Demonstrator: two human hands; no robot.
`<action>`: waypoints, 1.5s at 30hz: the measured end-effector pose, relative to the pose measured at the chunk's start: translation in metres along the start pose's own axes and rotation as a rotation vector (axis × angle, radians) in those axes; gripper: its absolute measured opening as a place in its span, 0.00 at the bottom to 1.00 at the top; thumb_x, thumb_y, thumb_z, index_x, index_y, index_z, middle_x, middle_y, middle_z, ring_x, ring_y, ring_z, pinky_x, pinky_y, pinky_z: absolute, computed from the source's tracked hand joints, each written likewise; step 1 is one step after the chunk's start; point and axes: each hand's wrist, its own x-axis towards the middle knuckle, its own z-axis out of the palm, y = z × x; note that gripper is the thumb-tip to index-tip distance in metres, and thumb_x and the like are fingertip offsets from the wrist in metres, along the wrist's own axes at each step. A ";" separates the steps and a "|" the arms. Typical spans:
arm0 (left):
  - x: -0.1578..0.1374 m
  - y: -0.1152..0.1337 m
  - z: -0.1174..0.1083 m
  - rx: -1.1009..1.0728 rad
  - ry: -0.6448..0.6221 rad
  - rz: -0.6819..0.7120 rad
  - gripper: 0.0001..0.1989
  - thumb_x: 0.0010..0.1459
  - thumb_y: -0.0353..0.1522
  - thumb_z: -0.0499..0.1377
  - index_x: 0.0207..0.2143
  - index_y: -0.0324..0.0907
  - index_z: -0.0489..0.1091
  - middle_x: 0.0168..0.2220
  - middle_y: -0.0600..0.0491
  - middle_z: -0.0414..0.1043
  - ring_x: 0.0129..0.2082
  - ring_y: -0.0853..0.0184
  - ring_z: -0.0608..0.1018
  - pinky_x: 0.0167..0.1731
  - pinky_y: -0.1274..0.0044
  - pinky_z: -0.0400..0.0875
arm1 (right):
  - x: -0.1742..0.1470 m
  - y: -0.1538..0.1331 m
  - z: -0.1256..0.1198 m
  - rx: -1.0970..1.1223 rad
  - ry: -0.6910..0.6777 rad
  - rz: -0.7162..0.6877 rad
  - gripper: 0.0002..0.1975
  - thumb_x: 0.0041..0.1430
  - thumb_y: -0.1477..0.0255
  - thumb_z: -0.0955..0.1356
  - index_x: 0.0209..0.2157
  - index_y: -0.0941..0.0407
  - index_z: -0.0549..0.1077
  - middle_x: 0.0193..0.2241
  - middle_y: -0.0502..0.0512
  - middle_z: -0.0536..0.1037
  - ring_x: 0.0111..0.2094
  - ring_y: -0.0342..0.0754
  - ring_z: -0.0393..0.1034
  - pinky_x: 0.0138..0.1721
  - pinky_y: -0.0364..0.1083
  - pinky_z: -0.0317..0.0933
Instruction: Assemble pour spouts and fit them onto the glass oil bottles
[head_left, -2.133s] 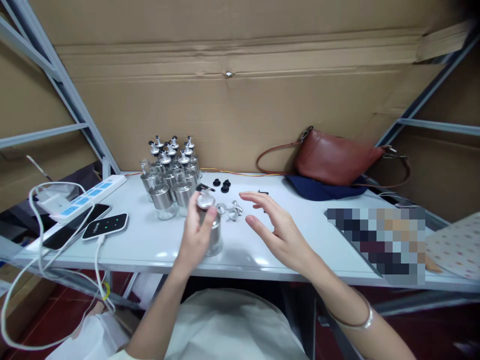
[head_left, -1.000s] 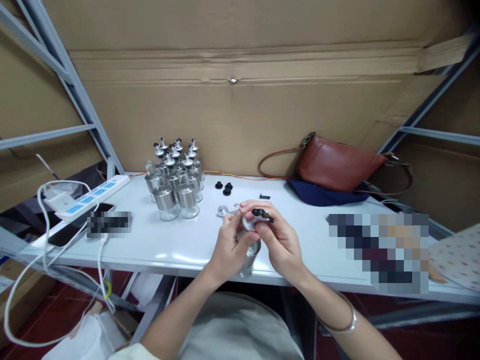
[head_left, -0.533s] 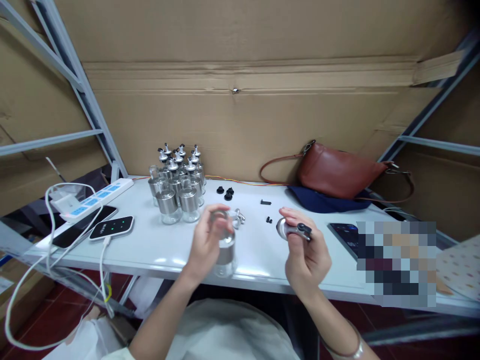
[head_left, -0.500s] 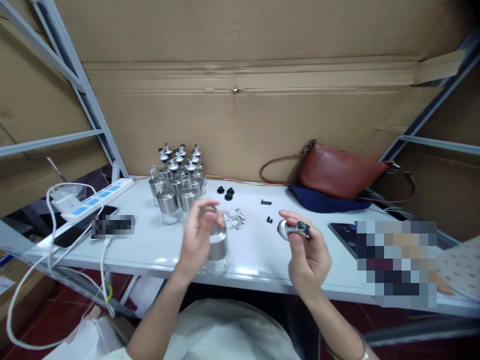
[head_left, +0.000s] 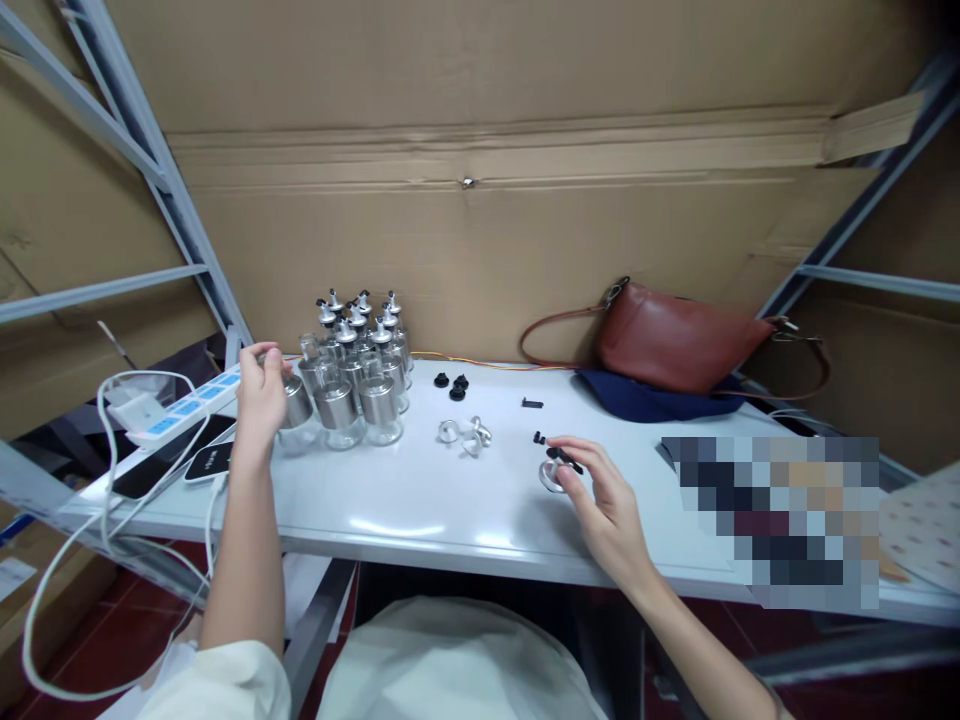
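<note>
At the left end of the bottle group, my left hand (head_left: 261,395) is closed round the neck of a glass bottle (head_left: 297,408) with a steel band, which stands upright. Several similar bottles (head_left: 381,398) are beside it, the rear ones topped with metal pour spouts (head_left: 346,331). On the right, my right hand (head_left: 609,505) pinches a pour spout (head_left: 553,474) with a black flip lid, low over the table. Close to those fingertips lie small black pieces (head_left: 539,438). Silver ring-like parts (head_left: 474,437) lie mid-table, with black stoppers (head_left: 458,392) behind them.
A brown leather bag (head_left: 679,340) rests on dark blue cloth (head_left: 637,400) at the back right. A thin black part (head_left: 532,404) lies mid-table. On the left are a power strip (head_left: 184,412), phones (head_left: 209,462) and white cables (head_left: 105,480). Cardboard (head_left: 480,80) stands behind the table.
My left hand has carried the bottle from the table's front middle to the left end of the group. My right hand has moved slightly left and lower, still with the pour spout.
</note>
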 end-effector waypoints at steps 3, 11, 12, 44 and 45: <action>0.006 -0.016 0.011 0.035 -0.006 -0.023 0.15 0.61 0.41 0.50 0.44 0.41 0.60 0.27 0.55 0.66 0.30 0.68 0.72 0.41 0.72 0.67 | -0.003 0.004 -0.005 -0.047 -0.002 0.006 0.07 0.59 0.66 0.65 0.37 0.51 0.74 0.38 0.56 0.73 0.42 0.51 0.68 0.44 0.52 0.63; 0.000 -0.001 0.021 0.151 0.115 -0.027 0.13 0.59 0.35 0.52 0.45 0.39 0.59 0.39 0.47 0.66 0.45 0.61 0.70 0.52 0.66 0.60 | -0.009 0.006 -0.008 -0.029 -0.074 0.050 0.10 0.60 0.66 0.65 0.39 0.53 0.77 0.31 0.54 0.73 0.33 0.48 0.69 0.35 0.47 0.65; -0.005 0.010 0.023 0.169 0.205 0.048 0.13 0.58 0.33 0.53 0.45 0.39 0.59 0.43 0.45 0.63 0.49 0.60 0.68 0.54 0.66 0.57 | -0.007 0.005 -0.008 -0.032 -0.088 0.049 0.11 0.60 0.66 0.65 0.40 0.54 0.77 0.30 0.54 0.73 0.32 0.48 0.69 0.34 0.46 0.65; -0.136 0.097 0.136 -0.668 -1.519 -0.273 0.24 0.50 0.52 0.57 0.30 0.40 0.58 0.19 0.63 0.50 0.16 0.79 0.53 0.17 0.82 0.48 | 0.096 0.041 0.034 -0.429 -0.194 -0.718 0.34 0.63 0.50 0.47 0.17 0.54 0.65 0.14 0.53 0.66 0.16 0.44 0.52 0.22 0.46 0.47; -0.136 0.097 0.136 -0.639 -1.528 -0.239 0.22 0.52 0.51 0.56 0.30 0.40 0.58 0.19 0.63 0.50 0.17 0.78 0.53 0.18 0.81 0.49 | 0.094 0.041 0.036 -0.360 -0.194 -0.639 0.34 0.62 0.48 0.47 0.16 0.54 0.64 0.14 0.53 0.65 0.16 0.43 0.52 0.22 0.46 0.47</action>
